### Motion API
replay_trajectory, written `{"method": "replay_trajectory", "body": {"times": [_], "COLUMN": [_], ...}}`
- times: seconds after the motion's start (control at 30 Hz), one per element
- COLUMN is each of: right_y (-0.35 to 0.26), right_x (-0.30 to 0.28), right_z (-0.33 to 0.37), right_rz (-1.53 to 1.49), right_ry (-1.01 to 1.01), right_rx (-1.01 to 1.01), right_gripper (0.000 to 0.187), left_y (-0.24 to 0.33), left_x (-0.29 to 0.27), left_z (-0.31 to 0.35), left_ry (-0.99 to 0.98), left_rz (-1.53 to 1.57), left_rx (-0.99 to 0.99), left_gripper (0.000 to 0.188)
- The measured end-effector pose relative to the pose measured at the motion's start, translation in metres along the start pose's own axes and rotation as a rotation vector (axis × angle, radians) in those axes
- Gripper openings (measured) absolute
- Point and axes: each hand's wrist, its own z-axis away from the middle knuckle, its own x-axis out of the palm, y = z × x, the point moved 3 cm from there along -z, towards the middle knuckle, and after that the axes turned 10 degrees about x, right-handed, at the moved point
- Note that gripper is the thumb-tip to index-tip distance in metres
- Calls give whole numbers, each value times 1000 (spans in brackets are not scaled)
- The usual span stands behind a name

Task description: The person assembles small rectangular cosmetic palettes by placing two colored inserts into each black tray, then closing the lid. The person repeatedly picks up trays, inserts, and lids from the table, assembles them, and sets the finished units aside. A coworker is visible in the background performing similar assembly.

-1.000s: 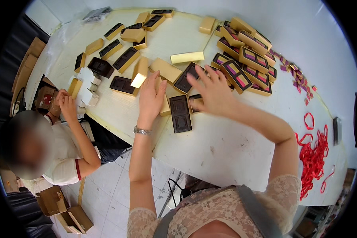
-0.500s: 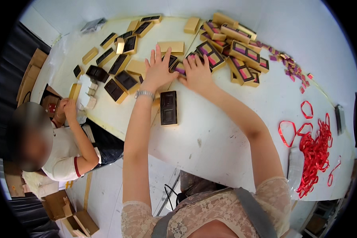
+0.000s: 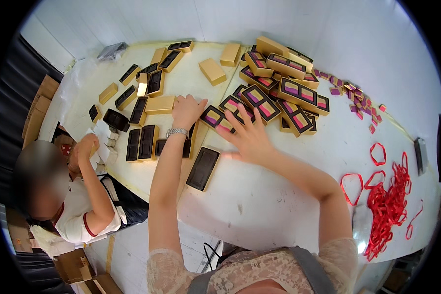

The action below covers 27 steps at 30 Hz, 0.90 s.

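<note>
Person's own body, seen from above: both forearms bare, w/ short lace sleeves in a cream/off-white floral pattern, semi-sheer, ending high on the upper arms. Same lace across the chest at the near edge. Over it grey straps (image 3: 306, 267), prob. apron or pinafore, one on the left side, one on the right, running toward the shoulders. Left hand (image 3: 187, 110) has a silver bead-link bracelet (image 3: 177, 132) at the wrist. Right hand (image 3: 250, 139) bare, no rings or watch visible.
</note>
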Motion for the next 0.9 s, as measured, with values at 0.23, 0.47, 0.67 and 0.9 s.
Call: {"method": "replay_trajectory", "body": {"times": [0.23,0.47,0.67,0.9], "right_y": [7,16,97,62], "right_x": [36,69,118,41], "right_z": [-31,-63,-143,-94], "right_rz": [1,70,321,-122], "right_ry": [105,87,76,193], "right_rx": [186,289,565,164], "right_gripper": [58,63,68,44], "left_y": [41,-34,35,77], "left_x": [-13,-18,-13,-7], "left_z": [-68,-35,77,155], "left_ry": [449,-166,31,177], "left_rz": [-137,-74,5,231], "left_rx": [674,574,479,711], "left_gripper": [56,50,57,57]}}
